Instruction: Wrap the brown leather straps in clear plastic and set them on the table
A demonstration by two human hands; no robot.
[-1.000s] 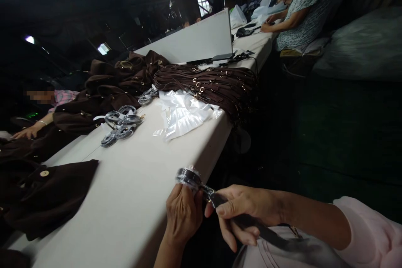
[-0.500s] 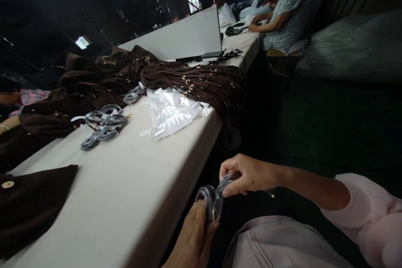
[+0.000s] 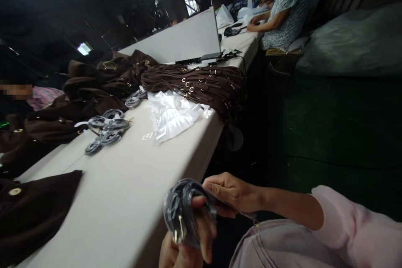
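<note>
A dark strap coiled and wrapped in clear plastic [image 3: 179, 207] sits in my left hand [image 3: 184, 253], at the lower middle of the head view. Its fingers pass through and around the loop, and a gold-coloured metal piece shows at the front. My right hand [image 3: 230, 192] pinches the strap's free length beside the coil, and a gold clip [image 3: 256, 222] dangles below the wrist. Both hands are in front of the table edge, above my lap. Several similar wrapped coils [image 3: 109, 130] lie on the white table [image 3: 135, 180].
White plastic sleeves [image 3: 176, 117] lie beside a thick bundle of brown straps [image 3: 194, 81]. Brown bags [image 3: 91, 88] are heaped along the far side; one brown piece [image 3: 34, 217] lies nearer. A white board [image 3: 179, 37] stands upright behind. Another person [image 3: 281, 21] works farther along the table.
My left hand has turned and moved left, bringing the wrapped coil up and over its fingers. My right hand has shifted left and slightly lower, now gripping the strap's free length.
</note>
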